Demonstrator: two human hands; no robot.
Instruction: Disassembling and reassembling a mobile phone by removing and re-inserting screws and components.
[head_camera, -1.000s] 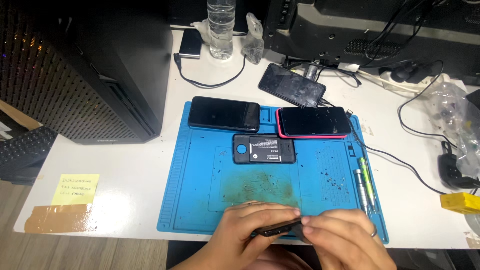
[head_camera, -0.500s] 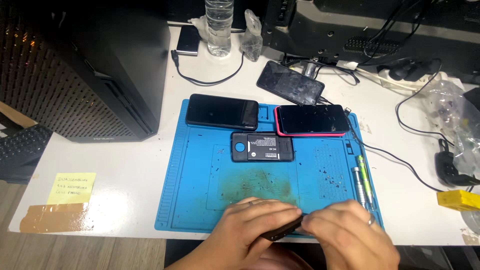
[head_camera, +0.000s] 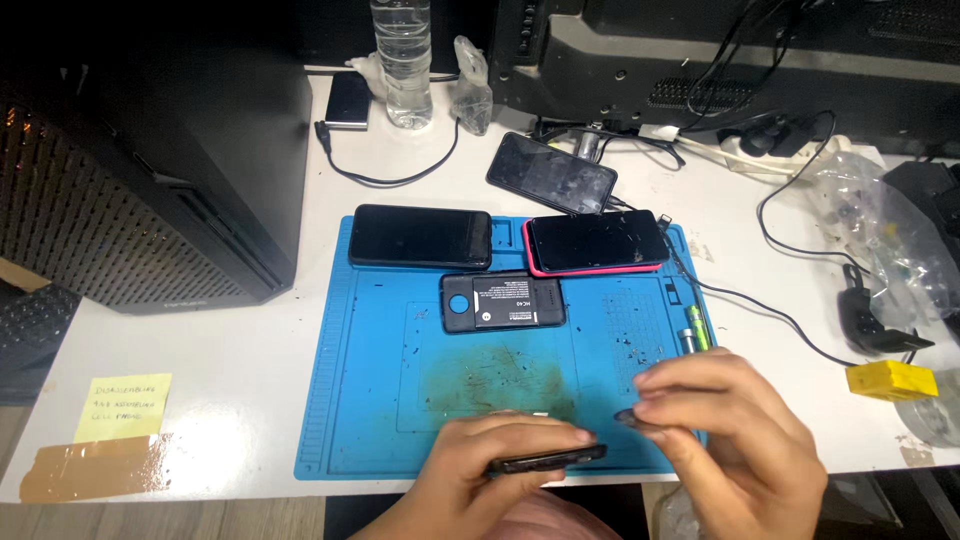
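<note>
Left hand (head_camera: 505, 460) low at frame bottom, palm down, fingers (head_camera: 560, 435) curled in a closed grip. Right hand (head_camera: 735, 435) just beside it, fingers pinched together, knuckles raised, wrist angled inward.

Three dark, unlit phone screens lay face-up at the far side of the blue mat (head_camera: 340, 400): a black phone (head_camera: 420, 237) far left, a pink-edged phone (head_camera: 597, 243) to its right, and a third phone (head_camera: 551, 173) angled on the white table beyond. Just near of them sat an open-backed phone (head_camera: 504, 303) bearing a rectangular dark label with pale print. A yellow sticky note (head_camera: 122, 407) with handwriting lay near left, above a strip of brown tape (head_camera: 95, 468); a clear plastic bag (head_camera: 880, 225) rested at the right.
</note>
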